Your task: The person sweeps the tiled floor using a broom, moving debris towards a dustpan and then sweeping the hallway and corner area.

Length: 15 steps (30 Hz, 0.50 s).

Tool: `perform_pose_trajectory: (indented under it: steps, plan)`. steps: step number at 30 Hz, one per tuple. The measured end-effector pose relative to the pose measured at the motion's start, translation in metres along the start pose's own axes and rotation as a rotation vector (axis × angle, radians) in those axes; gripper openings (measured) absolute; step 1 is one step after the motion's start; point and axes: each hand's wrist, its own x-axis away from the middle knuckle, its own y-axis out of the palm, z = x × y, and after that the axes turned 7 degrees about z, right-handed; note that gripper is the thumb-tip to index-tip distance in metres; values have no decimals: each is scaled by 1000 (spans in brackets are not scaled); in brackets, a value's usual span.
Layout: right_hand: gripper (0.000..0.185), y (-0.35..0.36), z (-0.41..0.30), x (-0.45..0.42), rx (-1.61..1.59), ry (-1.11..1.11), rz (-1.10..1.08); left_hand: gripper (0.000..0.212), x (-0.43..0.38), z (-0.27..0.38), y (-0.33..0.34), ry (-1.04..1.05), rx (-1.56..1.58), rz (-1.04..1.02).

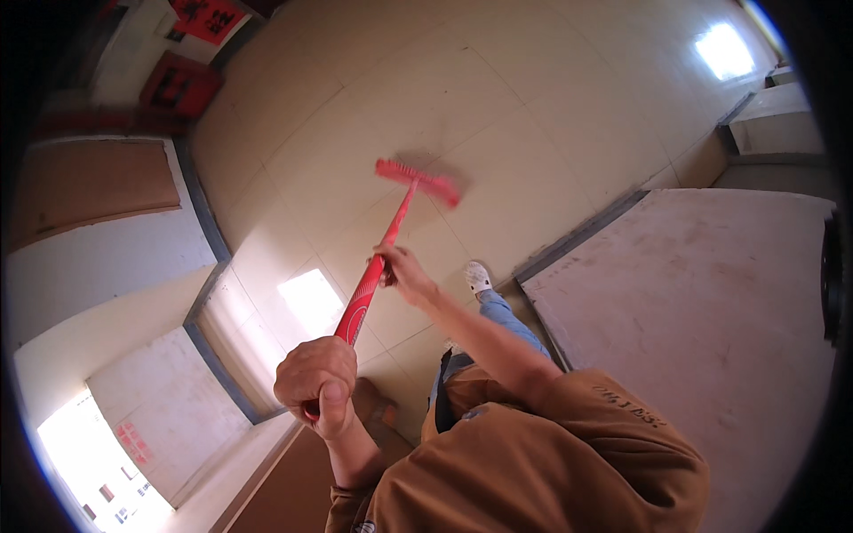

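A red broom point(417, 181) with a wide head and a long patterned handle reaches away from me, its blurred head at or just above the tiled floor point(466, 120). My left hand point(316, 383) is closed around the top end of the handle, close to the camera. Lower on the handle, my right hand point(400, 270) grips it with bent fingers. A shadow lies on the tiles beside the broom head. Whether the bristles touch the floor I cannot tell.
My foot in a white clog point(478, 276) stands right of the handle. A pale wall point(680, 300) with a dark baseboard rises at the right. Wall corners and a brown board point(100, 186) are at the left. A red box point(180, 85) stands at the upper left.
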Motion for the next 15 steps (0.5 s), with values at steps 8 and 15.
perform_pose_trajectory:
  steps: [8, 15]
  plan:
    - [20, 6, -19, 52, -61, 70, -25, 28, -20, 38, 1, 8, 132, 14]
    - [19, -44, 9, 66, -208, 241, 128, 31, -5, 19, 42, -247, 5, -72]
